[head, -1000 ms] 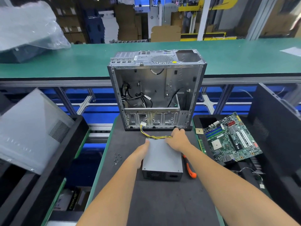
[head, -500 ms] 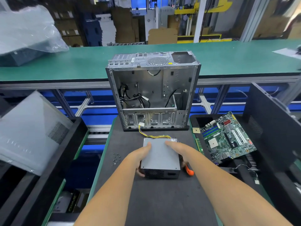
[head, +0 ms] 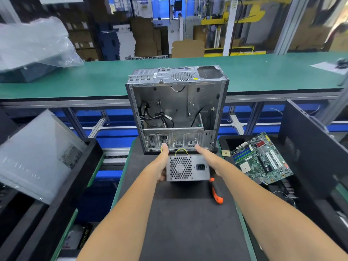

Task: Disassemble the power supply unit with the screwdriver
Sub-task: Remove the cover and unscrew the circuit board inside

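The grey power supply unit (head: pixel 187 168) is tipped up on the black mat (head: pixel 188 223), with its honeycomb fan grille and power socket facing me. Yellow and black wires (head: pixel 181 151) rise from its far end. My left hand (head: pixel 163 161) lies along its left side with straight fingers, the thumb hooked at the lower left corner. My right hand (head: pixel 209 158) presses flat against its right side. The orange-and-black screwdriver (head: pixel 216 192) lies on the mat just right of the unit, touched by neither hand.
The open computer case (head: pixel 177 110) stands upright just beyond the unit. A motherboard (head: pixel 260 160) lies in a black bin on the right. A grey side panel (head: pixel 37 151) leans in a bin on the left. Small screws lie hidden behind my left arm.
The unit lay flat with my hands on top of it; both hands slid to its sides and tipped it up, so the fan grille now faces me.
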Demonstrator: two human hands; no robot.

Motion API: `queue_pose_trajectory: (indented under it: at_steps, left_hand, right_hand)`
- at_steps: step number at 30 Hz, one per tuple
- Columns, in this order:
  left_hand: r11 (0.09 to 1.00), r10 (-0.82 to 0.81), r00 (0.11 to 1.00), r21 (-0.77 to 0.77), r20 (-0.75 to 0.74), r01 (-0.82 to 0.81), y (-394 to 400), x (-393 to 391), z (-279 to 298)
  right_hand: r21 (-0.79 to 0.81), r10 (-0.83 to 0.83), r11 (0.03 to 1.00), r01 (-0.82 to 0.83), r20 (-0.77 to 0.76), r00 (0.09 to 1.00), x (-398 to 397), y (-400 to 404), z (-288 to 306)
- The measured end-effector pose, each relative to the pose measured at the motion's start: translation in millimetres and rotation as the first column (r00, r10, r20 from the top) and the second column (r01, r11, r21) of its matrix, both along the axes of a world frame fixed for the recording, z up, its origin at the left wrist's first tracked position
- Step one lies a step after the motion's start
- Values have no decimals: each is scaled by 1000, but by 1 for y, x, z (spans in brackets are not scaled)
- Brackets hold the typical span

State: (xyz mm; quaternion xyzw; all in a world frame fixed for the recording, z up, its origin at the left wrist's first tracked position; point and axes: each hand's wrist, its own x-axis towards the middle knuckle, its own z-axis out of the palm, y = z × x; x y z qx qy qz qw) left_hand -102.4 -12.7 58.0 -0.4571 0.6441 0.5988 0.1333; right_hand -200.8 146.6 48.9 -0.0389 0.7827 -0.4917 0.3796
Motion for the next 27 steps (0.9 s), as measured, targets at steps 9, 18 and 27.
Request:
queue_pose_trajectory:
  at_steps: [9,18,27]
  left_hand:
    - [954,27,999,-298,-27,-34,4,-10,-18]
    - [918,4,997,-396,-83,-36,6,-23,-37]
    - [948,48,990,-306,-131,-87,6,-27,-30]
  right_hand:
    - [212,-111,966,149,-181,977,-8,-10,-12]
    - [127,-162,973,190,-207,965,-20,-12,-25]
    - [129,-148,976,175,-201,968,-25,-13,-24]
